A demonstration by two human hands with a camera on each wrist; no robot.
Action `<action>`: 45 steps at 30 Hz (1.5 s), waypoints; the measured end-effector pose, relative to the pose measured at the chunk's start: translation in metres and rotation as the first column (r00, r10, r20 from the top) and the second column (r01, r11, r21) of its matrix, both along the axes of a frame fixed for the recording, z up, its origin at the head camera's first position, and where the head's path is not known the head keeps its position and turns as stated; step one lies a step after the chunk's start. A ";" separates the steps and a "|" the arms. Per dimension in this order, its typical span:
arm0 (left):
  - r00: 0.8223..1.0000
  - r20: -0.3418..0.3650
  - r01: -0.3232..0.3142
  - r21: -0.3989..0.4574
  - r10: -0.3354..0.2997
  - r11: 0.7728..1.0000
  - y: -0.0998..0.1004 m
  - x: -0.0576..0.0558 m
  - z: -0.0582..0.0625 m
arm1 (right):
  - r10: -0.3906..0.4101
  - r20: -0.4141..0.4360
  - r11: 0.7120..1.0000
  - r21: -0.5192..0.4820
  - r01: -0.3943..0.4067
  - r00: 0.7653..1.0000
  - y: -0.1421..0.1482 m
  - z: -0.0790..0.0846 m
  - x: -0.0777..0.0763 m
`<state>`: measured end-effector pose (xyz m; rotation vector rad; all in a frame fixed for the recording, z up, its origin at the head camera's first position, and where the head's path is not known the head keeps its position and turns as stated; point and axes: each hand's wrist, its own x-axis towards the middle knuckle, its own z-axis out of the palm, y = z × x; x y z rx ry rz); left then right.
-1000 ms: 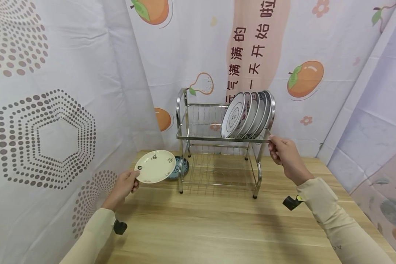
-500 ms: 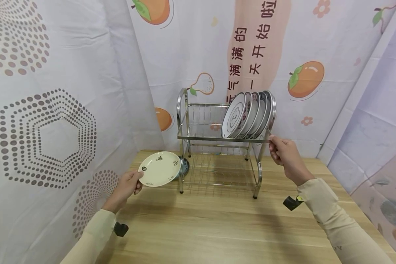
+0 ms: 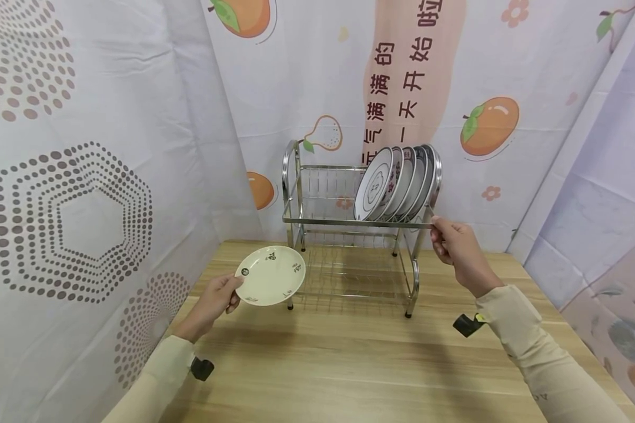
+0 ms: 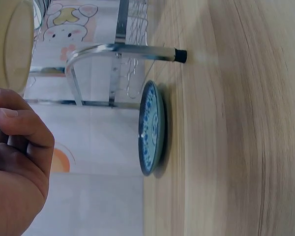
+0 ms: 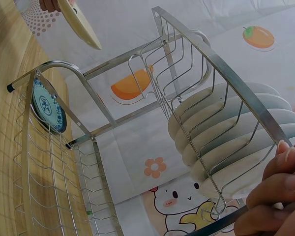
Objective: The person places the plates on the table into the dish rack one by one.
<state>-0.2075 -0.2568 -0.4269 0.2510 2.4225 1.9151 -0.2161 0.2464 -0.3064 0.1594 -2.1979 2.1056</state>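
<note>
My left hand (image 3: 218,298) pinches the near-left rim of a cream plate (image 3: 271,276) with small dark flower prints. The plate is held up off the table, face upward, and overlaps the left legs of a metal dish rack (image 3: 344,222). With thumb and fingers my right hand (image 3: 457,249) grips the rack's front right corner at the upper tier. Several plates (image 3: 383,185) stand on edge at the right end of that tier. In the left wrist view a blue patterned plate (image 4: 151,129) lies on the table by the rack's foot; the cream plate hides it in the head view.
The wooden table (image 3: 317,364) runs under the rack and both forearms. Printed curtains (image 3: 307,70) hang behind and at both sides. Wire slots of the lower tier (image 5: 54,172) show in the right wrist view.
My left hand has carried the cream plate rightward and slightly nearer, so it now covers the blue plate in the head view. My right hand keeps its grip on the rack.
</note>
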 end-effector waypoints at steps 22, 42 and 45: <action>0.990 -0.007 0.139 -0.014 -0.139 0.990 0.034 0.005 0.002 | -0.005 0.031 1.000 -0.014 0.006 1.000 0.001 0.001 0.001; 0.973 0.040 0.227 -0.032 -0.226 0.973 0.063 0.009 0.006 | 0.072 0.057 0.996 -0.050 -0.069 0.996 0.005 0.004 0.004; 0.971 0.043 0.236 -0.033 -0.235 0.971 0.066 0.010 0.007 | 0.107 0.059 0.993 -0.061 -0.103 0.993 0.006 0.000 0.006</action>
